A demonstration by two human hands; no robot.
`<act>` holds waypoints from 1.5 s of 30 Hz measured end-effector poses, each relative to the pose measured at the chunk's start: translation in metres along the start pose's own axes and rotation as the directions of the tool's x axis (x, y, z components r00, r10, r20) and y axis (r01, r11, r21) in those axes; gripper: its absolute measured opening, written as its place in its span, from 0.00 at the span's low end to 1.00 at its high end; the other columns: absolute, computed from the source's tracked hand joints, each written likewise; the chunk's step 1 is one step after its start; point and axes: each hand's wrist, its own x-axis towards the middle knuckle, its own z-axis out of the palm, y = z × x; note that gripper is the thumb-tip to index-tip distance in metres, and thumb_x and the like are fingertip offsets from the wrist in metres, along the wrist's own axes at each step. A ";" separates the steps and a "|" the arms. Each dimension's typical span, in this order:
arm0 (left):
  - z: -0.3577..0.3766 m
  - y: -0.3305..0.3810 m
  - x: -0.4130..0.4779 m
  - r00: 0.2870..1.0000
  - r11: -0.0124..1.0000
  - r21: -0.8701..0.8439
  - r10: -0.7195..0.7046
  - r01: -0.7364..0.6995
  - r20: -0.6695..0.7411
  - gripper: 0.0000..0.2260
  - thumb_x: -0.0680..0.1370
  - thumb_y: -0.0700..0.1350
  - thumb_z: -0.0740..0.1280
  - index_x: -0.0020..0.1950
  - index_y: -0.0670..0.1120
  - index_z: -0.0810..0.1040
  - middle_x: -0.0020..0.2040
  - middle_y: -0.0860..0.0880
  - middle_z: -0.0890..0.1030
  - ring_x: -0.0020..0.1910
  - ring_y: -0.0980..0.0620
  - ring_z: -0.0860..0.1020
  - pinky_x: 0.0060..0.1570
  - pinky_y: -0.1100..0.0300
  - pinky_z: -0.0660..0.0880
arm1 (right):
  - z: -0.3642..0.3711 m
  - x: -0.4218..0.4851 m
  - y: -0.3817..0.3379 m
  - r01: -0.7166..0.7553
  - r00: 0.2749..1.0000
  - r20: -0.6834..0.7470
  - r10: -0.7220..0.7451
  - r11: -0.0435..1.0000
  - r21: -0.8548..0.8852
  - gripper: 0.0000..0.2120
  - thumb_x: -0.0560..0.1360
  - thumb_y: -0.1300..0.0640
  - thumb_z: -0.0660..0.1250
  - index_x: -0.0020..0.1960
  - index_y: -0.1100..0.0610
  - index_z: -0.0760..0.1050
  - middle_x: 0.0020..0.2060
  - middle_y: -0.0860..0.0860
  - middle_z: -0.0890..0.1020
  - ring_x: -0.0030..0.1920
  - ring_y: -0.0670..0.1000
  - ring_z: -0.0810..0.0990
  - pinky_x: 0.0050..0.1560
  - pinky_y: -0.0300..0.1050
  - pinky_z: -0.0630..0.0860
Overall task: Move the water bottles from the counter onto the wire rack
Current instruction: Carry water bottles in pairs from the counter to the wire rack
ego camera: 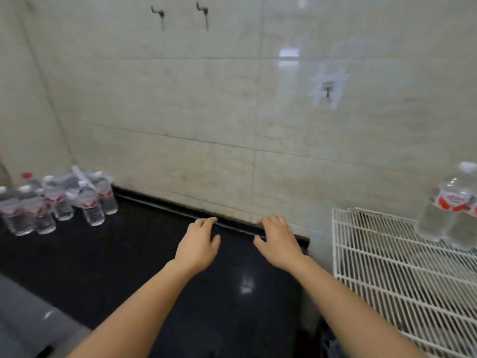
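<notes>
Water bottles (55, 202) remain the bulk of the job: a cluster of small clear ones with red-and-white labels stands upright at the far left of the counter (144, 267), against the tiled wall (206, 99), some apparently under torn shrink-wrap. The counter is black, glossy, and bare between that cluster and its right end.

Wire rack (387, 280), white, sits just past the counter's right end. On the rack's far right part stand larger bottles (449, 210), clear with red labels, at least two side by side, partly cut off by the frame edge. So some transfer looks done, with most of the stock left on the counter, well apart from the rack.

Step in hand, as a judgement: between loads. Both arms reach out over the middle of the counter, carrying nothing.

Left hand (198, 244): palm down, fingers loosely spread and slightly curled, fingertips at or near the dark raised strip along the counter's back edge. Whether they press on it or hover just above cannot be told. Nothing held.

Right hand (277, 241): same posture, palm down, fingers apart, near the same strip closer to the counter's right end. Empty.

Next move likely calls for a swing left along the counter to the cluster, each hand closing round one bottle's body. The loose wrap may snag, and neighbours standing close together could topple when one is pulled out. Then carry rightward past the counter's end and set down upright on the rack; narrow bases may sit unsteadily across the wires.
</notes>
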 end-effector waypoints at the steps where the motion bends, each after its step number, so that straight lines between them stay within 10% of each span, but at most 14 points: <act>1: -0.012 -0.027 -0.008 0.999 0.999 0.019 -0.036 0.036 0.002 0.23 0.80 0.49 0.59 0.74 0.48 0.61 0.72 0.47 0.66 0.71 0.47 0.63 0.63 0.52 0.70 | 0.015 0.004 -0.024 0.023 1.000 0.021 -0.023 1.000 0.005 0.20 0.79 0.52 0.60 0.69 0.57 0.68 0.63 0.53 0.73 0.67 0.54 0.65 0.66 0.49 0.65; 19: -0.151 -0.323 -0.052 0.880 0.880 0.092 -0.448 0.465 -0.161 0.22 0.79 0.49 0.58 0.73 0.48 0.61 0.72 0.45 0.66 0.72 0.46 0.61 0.65 0.52 0.68 | 0.204 0.109 -0.335 0.353 0.888 0.285 -0.360 0.933 0.078 0.22 0.78 0.51 0.62 0.69 0.57 0.67 0.65 0.52 0.72 0.67 0.54 0.66 0.66 0.50 0.66; 45: -0.141 -0.579 0.219 0.918 0.919 0.013 -0.394 0.394 0.041 0.25 0.79 0.49 0.60 0.74 0.47 0.59 0.71 0.47 0.65 0.69 0.47 0.64 0.65 0.52 0.68 | 0.386 0.410 -0.422 0.130 0.897 0.428 -0.107 0.991 -0.024 0.25 0.78 0.51 0.63 0.72 0.58 0.64 0.67 0.55 0.71 0.67 0.56 0.67 0.65 0.53 0.68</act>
